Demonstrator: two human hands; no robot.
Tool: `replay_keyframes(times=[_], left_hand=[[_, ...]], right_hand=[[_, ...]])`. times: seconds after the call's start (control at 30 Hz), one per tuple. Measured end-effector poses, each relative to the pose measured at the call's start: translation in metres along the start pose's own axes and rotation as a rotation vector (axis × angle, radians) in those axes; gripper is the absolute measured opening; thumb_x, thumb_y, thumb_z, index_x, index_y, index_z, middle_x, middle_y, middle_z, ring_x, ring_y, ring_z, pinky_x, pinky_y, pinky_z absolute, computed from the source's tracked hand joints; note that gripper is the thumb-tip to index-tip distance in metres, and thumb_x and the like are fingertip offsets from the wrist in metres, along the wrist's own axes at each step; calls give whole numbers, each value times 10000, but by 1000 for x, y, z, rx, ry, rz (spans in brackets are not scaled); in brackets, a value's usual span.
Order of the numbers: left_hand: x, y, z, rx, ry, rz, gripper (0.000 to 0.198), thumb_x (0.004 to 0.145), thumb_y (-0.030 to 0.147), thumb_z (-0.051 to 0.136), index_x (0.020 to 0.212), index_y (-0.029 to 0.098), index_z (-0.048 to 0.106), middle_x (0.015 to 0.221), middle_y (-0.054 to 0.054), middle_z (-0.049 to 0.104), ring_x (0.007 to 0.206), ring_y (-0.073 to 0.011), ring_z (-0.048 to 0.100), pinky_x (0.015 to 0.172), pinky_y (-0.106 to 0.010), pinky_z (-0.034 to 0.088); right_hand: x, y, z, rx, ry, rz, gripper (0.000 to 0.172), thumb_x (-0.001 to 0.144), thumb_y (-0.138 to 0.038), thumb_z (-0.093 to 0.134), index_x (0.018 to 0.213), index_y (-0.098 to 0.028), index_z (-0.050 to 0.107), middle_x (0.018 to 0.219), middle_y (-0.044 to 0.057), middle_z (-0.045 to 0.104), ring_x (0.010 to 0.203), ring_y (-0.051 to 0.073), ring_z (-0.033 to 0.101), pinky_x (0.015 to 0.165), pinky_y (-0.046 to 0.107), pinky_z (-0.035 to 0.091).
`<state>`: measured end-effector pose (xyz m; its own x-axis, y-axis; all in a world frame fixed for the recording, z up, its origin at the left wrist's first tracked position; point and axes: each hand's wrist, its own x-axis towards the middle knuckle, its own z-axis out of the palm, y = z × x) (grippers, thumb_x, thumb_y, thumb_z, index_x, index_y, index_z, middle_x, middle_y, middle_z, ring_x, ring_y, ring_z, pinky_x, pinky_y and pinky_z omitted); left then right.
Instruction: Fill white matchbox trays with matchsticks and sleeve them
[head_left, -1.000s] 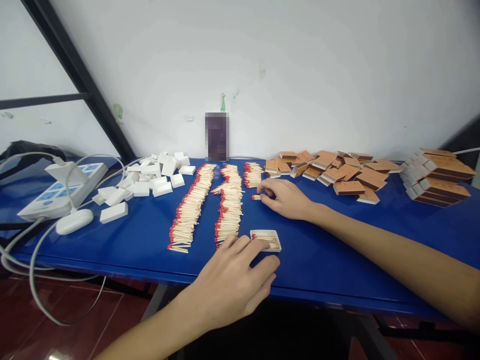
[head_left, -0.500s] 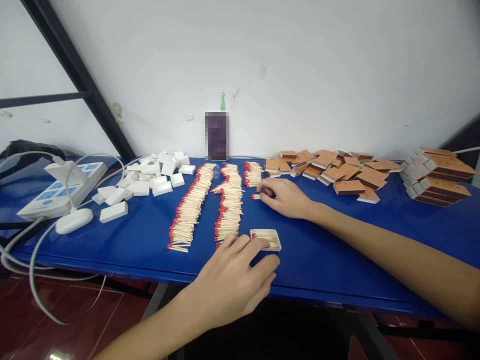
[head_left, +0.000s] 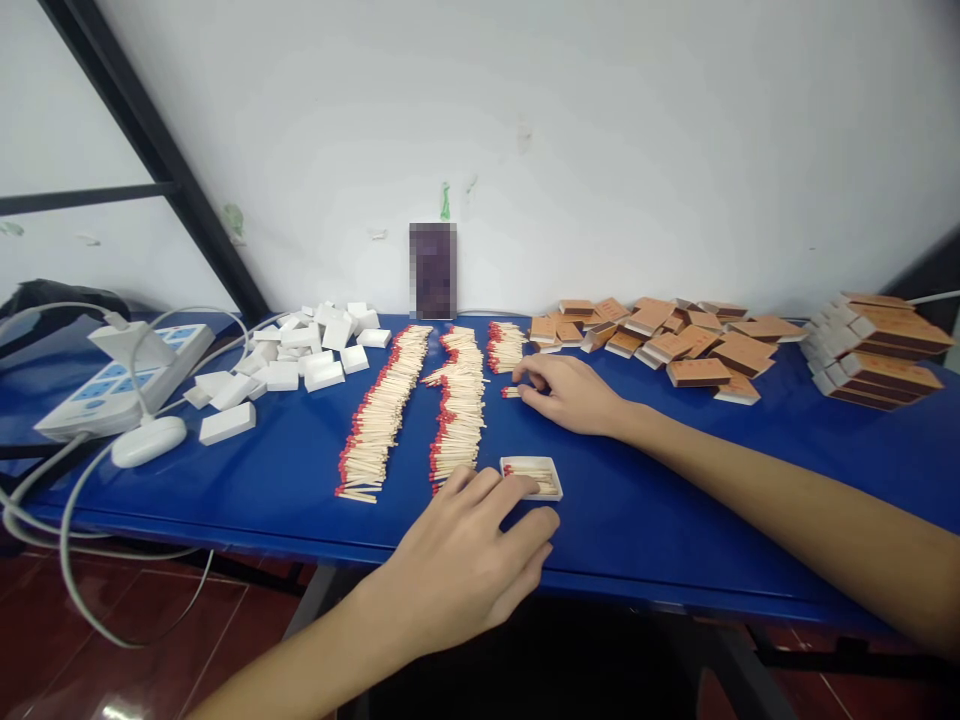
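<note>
A small white matchbox tray [head_left: 556, 465] with some red-tipped matches inside lies near the table's front edge. My left hand [head_left: 472, 560] rests before it, fingers apart and loosely bent, one fingertip over the matches in the tray. Farther back, my right hand [head_left: 570, 393] is closed at the fingertips on a few matches [head_left: 511, 392], whose red heads point left. Two long rows of matches, a left row [head_left: 384, 415] and a middle row [head_left: 459, 405], run toward me. A shorter row of matches [head_left: 507, 348] sits just beyond my right fingertips.
White inner trays [head_left: 300, 350] are heaped at the back left, beside a power strip [head_left: 124, 385] with white cables. Orange-brown matchbox sleeves [head_left: 675, 340] are heaped at the back right. Stacked matchboxes [head_left: 874, 350] stand at far right. A blurred dark rectangle [head_left: 433, 270] leans on the wall.
Almost nothing differs. My right hand has barely shifted at the few matches, and my left hand stays at the tray.
</note>
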<state>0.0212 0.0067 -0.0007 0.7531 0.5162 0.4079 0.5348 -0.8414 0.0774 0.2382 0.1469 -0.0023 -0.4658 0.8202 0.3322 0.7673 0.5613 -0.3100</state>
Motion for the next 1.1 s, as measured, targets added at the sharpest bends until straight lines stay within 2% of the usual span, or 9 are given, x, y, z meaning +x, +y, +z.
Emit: replay_keyframes(times=[0.33,1.1], left_hand=[[-1,1,-1,-19,-24,-8,200,1012,228,456,1151,189,595,1212,-77,614,1016,-241,587,908,-426,471],[-1,-1,0,-12,-13,1,191,1012,236,458,1146,189,585,1235,-69,600,1017,-241,579,924,-427,460]], right_hand=[[0,0,0,0,1,-11,131,893,-288,507,914,-197,598,746,5,581,648,151,490,611,274,312],[-2,0,-2,19,-9,-34,96,862,-264,515,887,-198,580,738,-1,557,650,150,481,617,273,308]])
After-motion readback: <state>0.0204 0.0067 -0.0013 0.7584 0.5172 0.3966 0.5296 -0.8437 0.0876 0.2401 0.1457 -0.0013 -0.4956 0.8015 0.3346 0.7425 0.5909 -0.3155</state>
